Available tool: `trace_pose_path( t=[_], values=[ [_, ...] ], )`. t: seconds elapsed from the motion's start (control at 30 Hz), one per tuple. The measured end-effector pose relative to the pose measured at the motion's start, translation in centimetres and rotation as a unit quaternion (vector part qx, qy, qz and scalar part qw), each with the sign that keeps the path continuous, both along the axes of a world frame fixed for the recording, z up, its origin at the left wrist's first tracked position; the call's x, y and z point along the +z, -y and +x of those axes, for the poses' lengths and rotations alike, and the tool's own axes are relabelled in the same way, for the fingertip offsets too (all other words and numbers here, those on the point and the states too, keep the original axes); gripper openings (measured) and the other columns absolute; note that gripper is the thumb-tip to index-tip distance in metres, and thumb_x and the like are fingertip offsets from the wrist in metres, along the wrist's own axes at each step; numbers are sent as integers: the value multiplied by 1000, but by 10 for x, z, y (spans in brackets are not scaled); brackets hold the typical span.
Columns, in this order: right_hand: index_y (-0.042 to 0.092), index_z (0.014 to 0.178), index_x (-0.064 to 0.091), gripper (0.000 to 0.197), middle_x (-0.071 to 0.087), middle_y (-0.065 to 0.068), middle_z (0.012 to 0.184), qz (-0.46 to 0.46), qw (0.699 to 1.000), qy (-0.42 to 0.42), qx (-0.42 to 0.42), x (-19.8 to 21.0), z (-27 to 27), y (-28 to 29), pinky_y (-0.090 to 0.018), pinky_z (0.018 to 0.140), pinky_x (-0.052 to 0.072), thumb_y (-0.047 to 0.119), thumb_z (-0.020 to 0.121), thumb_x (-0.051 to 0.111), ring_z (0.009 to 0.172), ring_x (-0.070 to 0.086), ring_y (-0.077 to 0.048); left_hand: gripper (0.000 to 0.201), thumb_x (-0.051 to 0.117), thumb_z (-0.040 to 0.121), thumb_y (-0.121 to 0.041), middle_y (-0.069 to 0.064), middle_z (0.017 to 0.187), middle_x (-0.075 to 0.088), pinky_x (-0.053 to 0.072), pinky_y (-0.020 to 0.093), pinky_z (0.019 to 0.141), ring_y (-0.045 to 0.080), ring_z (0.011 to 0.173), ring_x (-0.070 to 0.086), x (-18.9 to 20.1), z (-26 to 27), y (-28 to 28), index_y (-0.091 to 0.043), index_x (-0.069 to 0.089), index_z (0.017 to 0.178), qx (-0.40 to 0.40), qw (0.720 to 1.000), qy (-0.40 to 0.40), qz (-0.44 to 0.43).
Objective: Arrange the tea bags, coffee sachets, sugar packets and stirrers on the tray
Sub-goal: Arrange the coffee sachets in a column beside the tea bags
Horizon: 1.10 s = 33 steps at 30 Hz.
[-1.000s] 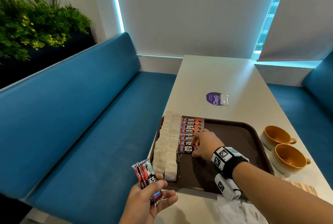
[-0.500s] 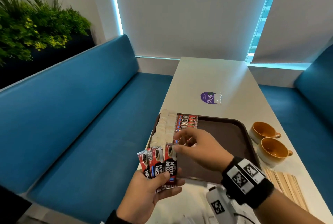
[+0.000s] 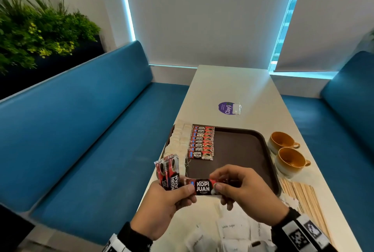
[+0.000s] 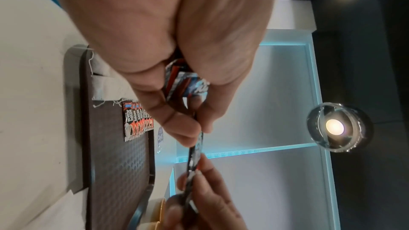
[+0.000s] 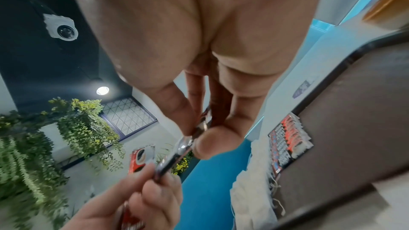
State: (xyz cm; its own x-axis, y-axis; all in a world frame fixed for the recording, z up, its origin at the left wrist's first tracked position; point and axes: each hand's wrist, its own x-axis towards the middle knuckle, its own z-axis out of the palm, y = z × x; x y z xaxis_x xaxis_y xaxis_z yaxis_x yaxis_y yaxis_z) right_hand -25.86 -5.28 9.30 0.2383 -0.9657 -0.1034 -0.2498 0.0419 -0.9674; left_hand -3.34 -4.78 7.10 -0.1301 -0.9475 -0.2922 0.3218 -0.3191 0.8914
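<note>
A brown tray [image 3: 240, 150] lies on the white table. At its left side sit two columns of tea bags [image 3: 180, 140] and a column of several red coffee sachets [image 3: 201, 143]. My left hand [image 3: 168, 197] grips a small fan of coffee sachets [image 3: 169, 172] above the tray's near-left corner. My right hand [image 3: 238, 187] pinches the right end of one sachet [image 3: 202, 187] held level, while my left thumb presses its left end. In the left wrist view this sachet [image 4: 196, 153] shows edge-on between both hands. White sugar packets [image 3: 228, 229] and wooden stirrers [image 3: 303, 201] lie on the table.
Two orange cups [image 3: 287, 150] stand to the right of the tray. A purple sticker [image 3: 226, 107] marks the table's middle. Blue benches [image 3: 81, 130] run along both sides, with plants [image 3: 36, 28] at the far left.
My right hand left the row of sachets on the tray, came back to my left hand and drew one sachet sideways out of the fan.
</note>
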Motion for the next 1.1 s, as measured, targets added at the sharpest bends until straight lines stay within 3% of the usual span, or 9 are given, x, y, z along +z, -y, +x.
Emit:
trace_pose_path(
  t=[0.17, 0.33, 0.5, 0.63, 0.8, 0.93, 1.1],
  values=[
    [13, 101, 74, 18, 75, -17, 88, 20, 999, 17, -21, -15, -1, -8, -40, 59, 60, -1, 90, 74, 65, 70, -31, 22, 77, 70, -5, 22, 78, 68, 57, 25, 57, 25, 64, 67, 3, -6, 0, 5, 68, 87, 33, 999, -28, 4],
    [8, 101, 73, 16, 74, -19, 85, 19, 999, 8, -33, -20, -5, 9, -38, 54, 58, 0, 88, 76, 64, 68, -27, 24, 68, 87, -5, 25, 84, 70, 61, 29, 61, 31, 71, 69, -3, -6, 4, 12, 65, 105, 56, 996, -61, 30],
    [8, 101, 72, 15, 72, -27, 86, 69, 988, 43, -132, -45, -14, 60, -28, 42, 46, 2, 88, 77, 58, 60, -25, 25, 65, 92, -5, 20, 79, 65, 62, 31, 59, 37, 72, 70, -13, 3, 9, 13, 68, 108, 73, 992, -73, 71],
    [3, 101, 71, 18, 70, -16, 73, 96, 980, 38, -172, -80, -15, 106, -28, 46, 46, -1, 85, 79, 53, 57, -21, 20, 63, 93, -1, 24, 83, 64, 64, 34, 61, 40, 73, 71, -22, 6, 14, 13, 68, 106, 69, 992, -50, 96],
    [0, 103, 72, 22, 77, -13, 78, 160, 967, 51, -190, -103, -4, 144, -27, 56, 56, -1, 83, 81, 62, 68, -19, 16, 62, 93, 3, 25, 77, 63, 64, 37, 60, 41, 69, 69, -30, 7, 20, 14, 68, 102, 57, 990, -47, 120],
    [4, 102, 72, 20, 78, -11, 78, 186, 966, 21, -177, -108, 7, 161, -29, 51, 56, 2, 85, 81, 58, 65, -17, 14, 61, 93, 6, 24, 71, 62, 63, 38, 58, 44, 67, 67, -33, 7, 23, 16, 68, 100, 41, 987, -52, 147],
    [8, 97, 72, 17, 78, -8, 75, 175, 968, -44, -176, -108, 14, 175, -29, 51, 53, 5, 84, 82, 53, 63, -16, 16, 63, 92, 6, 27, 77, 63, 62, 39, 59, 48, 74, 68, -36, 10, 27, 17, 67, 103, 0, 985, -44, 169]
  ],
)
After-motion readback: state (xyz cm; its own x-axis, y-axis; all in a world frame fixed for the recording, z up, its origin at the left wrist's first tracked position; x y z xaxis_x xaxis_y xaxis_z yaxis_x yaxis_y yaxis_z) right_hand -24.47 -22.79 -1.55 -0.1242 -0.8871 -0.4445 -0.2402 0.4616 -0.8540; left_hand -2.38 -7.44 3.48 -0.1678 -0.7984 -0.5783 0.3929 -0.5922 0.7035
